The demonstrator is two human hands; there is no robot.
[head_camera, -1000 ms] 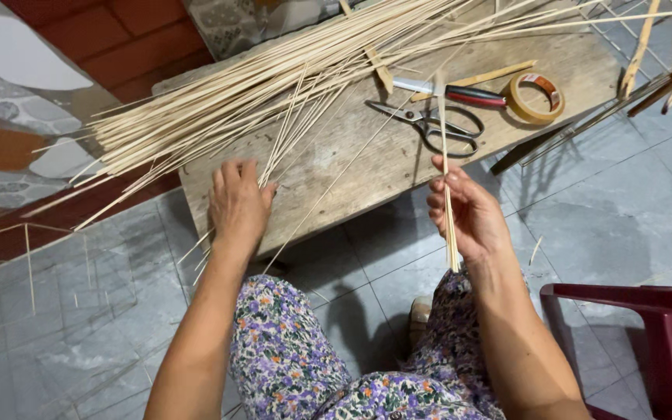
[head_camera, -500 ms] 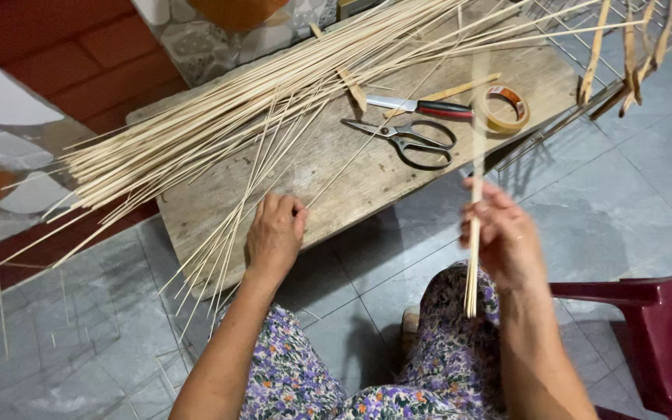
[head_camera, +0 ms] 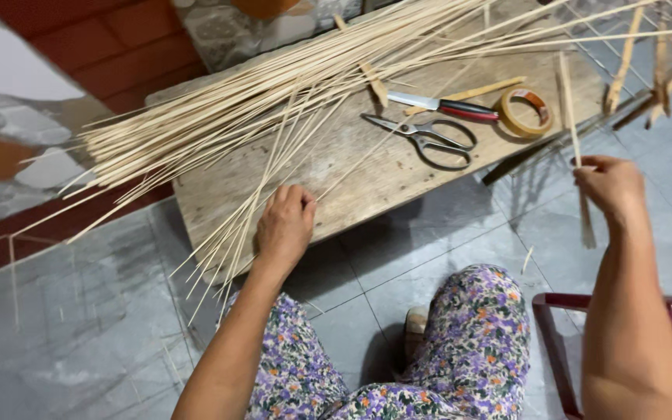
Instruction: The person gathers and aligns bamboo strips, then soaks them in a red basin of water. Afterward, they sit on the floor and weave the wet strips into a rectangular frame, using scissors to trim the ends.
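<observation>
A big sheaf of thin pale bamboo strips [head_camera: 289, 93] lies fanned across a low wooden table [head_camera: 367, 179]. My left hand [head_camera: 285, 225] rests fingers-down on the table's near edge, pressing on a few loose strips that hang over it. My right hand [head_camera: 612, 187] is off the table to the right, above the tiled floor, pinching one flat bamboo strip [head_camera: 577, 148] that stands nearly upright. Black-handled scissors [head_camera: 425, 136], a red-handled knife [head_camera: 445, 105] and a roll of tape [head_camera: 526, 113] lie on the table between the hands.
A dark red plastic chair [head_camera: 624, 327] stands at the lower right beside my floral-clothed legs [head_camera: 460, 342]. More bamboo pieces [head_camera: 655, 54] lean at the upper right. Grey floor tiles [head_camera: 79, 334] surround the table; red tiles [head_camera: 118, 54] lie beyond it.
My right hand has carried the single strip rightward, away from the table. My left hand has shifted right along the table's near edge onto the loose strips.
</observation>
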